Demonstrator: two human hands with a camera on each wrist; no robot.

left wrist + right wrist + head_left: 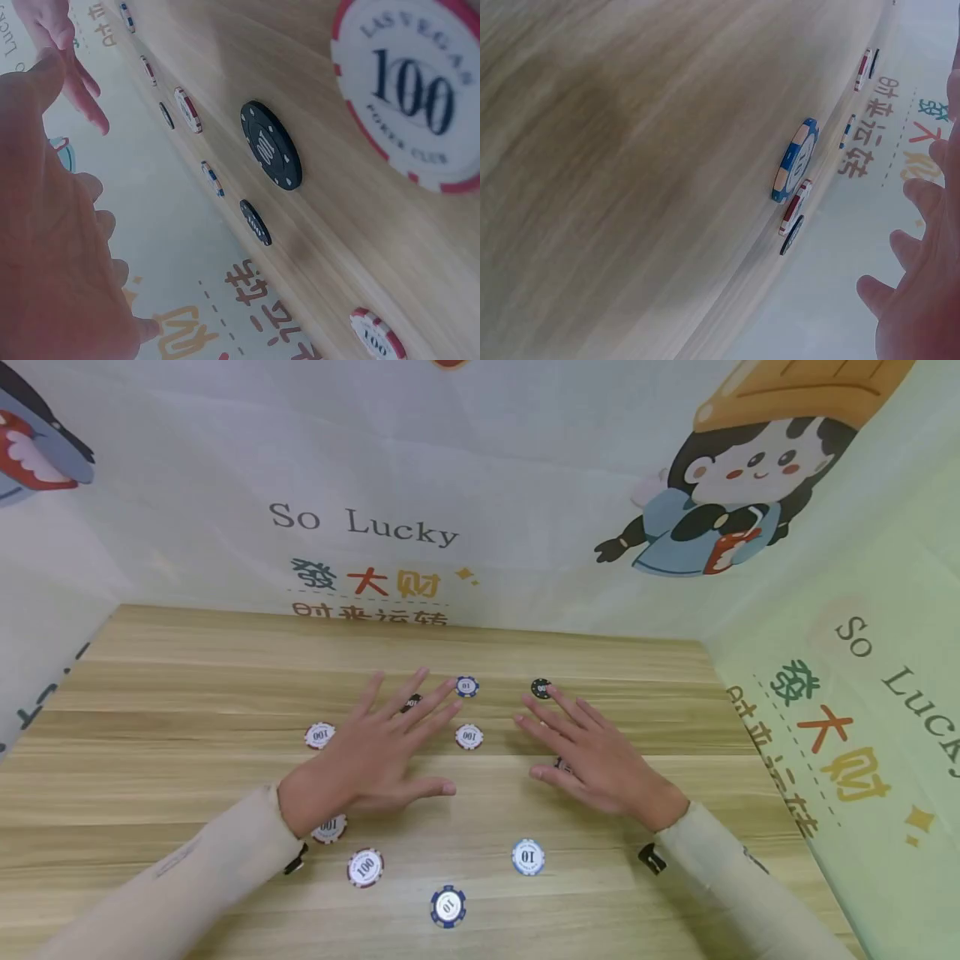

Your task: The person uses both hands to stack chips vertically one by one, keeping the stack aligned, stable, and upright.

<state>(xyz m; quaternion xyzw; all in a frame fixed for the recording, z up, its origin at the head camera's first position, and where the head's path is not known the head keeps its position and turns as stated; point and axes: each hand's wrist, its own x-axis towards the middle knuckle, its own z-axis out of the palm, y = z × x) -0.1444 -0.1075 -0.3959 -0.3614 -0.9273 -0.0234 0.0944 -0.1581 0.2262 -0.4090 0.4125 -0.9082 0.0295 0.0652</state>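
Observation:
Palm down over the wooden tabletop, my left hand point(375, 747) has its fingers spread and holds nothing. Beneath its fingers a black poker chip point(412, 702) is partly hidden. A red-edged 100 chip point(320, 736) lies left of that hand, and another point(328, 828) is partly covered near the wrist. My right hand point(600, 752) also hovers with extended fingers, holding nothing. A black chip point(541, 688) lies at its fingertips, and one more point(563, 765) shows between thumb and index finger. In the right wrist view, a blue-edged chip point(795, 160) lies flat on the wood.
Between the hands are a blue-edged 10 chip point(467, 686) and a white 100 chip point(468, 737). Nearer me lie a red-edged 100 chip point(365, 867), a dark blue chip point(448, 907) and a light blue chip point(528, 857). A printed cloth point(525, 568) stands behind the wooden table point(600, 918).

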